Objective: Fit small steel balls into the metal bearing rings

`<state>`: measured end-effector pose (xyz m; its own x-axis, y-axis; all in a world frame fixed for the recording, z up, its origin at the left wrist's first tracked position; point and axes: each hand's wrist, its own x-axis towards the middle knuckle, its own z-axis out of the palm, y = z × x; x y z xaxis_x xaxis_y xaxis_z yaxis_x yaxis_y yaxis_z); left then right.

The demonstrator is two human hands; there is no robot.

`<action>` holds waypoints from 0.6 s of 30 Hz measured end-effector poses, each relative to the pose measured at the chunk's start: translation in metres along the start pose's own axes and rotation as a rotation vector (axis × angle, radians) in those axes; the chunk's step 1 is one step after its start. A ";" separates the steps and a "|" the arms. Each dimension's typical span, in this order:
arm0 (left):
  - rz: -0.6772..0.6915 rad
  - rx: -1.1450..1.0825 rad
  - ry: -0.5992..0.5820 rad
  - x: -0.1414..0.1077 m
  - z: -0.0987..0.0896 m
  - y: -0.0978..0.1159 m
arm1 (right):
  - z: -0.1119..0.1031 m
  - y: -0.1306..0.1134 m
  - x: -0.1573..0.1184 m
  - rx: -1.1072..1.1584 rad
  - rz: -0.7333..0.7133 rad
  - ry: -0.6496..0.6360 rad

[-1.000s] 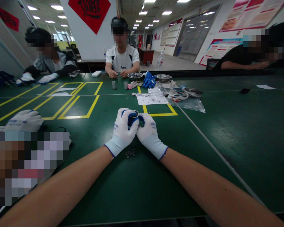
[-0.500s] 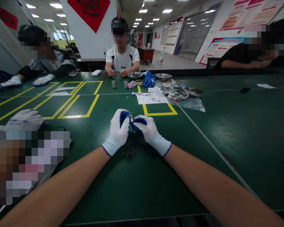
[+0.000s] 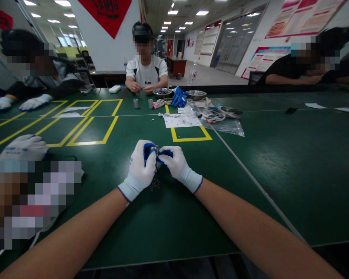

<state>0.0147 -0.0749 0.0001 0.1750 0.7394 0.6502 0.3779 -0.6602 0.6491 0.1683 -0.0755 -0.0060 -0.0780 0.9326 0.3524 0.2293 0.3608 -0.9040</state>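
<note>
My left hand (image 3: pixel 141 162), in a white glove with a blue palm, is closed around a small shiny metal cylinder (image 3: pixel 155 148). Only the top of the cylinder shows between thumb and fingers. From the other side, my right hand (image 3: pixel 174 161), gloved alike, pinches at the cylinder's edge. Whether its fingertips hold a separate small piece is hidden. Several small metal rings (image 3: pixel 155 185) lie loose on the green table (image 3: pixel 168 228) just below my hands.
Two grey metal cups (image 3: pixel 150 104), metal bowls (image 3: pixel 197 93), blue gloves (image 3: pixel 179 97) and a plastic bag (image 3: pixel 229 127) lie farther back. A white paper (image 3: pixel 182 121) overlaps a yellow taped outline. Another person's gloved hand (image 3: pixel 25 148) rests at left; co-workers sit around the table.
The view has shifted a little. Both hands sit slightly lower and closer to the rings, and the metal cylinder has tilted, with less of its side showing.
</note>
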 end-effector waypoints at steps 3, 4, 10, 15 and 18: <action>0.003 -0.003 -0.015 0.000 0.001 -0.001 | 0.000 -0.004 -0.001 -0.037 -0.008 -0.030; -0.002 -0.010 -0.024 0.001 0.001 -0.001 | 0.000 -0.005 -0.002 -0.049 -0.012 -0.043; -0.040 -0.054 -0.060 0.008 -0.002 -0.006 | 0.001 -0.010 -0.004 -0.119 -0.012 -0.041; -0.100 -0.099 -0.050 0.011 -0.002 -0.007 | 0.001 -0.009 -0.002 -0.121 0.018 0.006; -0.138 -0.099 -0.042 0.012 -0.001 -0.007 | 0.000 -0.007 0.000 -0.060 0.065 0.018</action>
<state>0.0134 -0.0611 0.0034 0.1663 0.8274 0.5364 0.3101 -0.5602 0.7681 0.1666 -0.0782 0.0006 -0.0439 0.9535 0.2980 0.2914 0.2976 -0.9091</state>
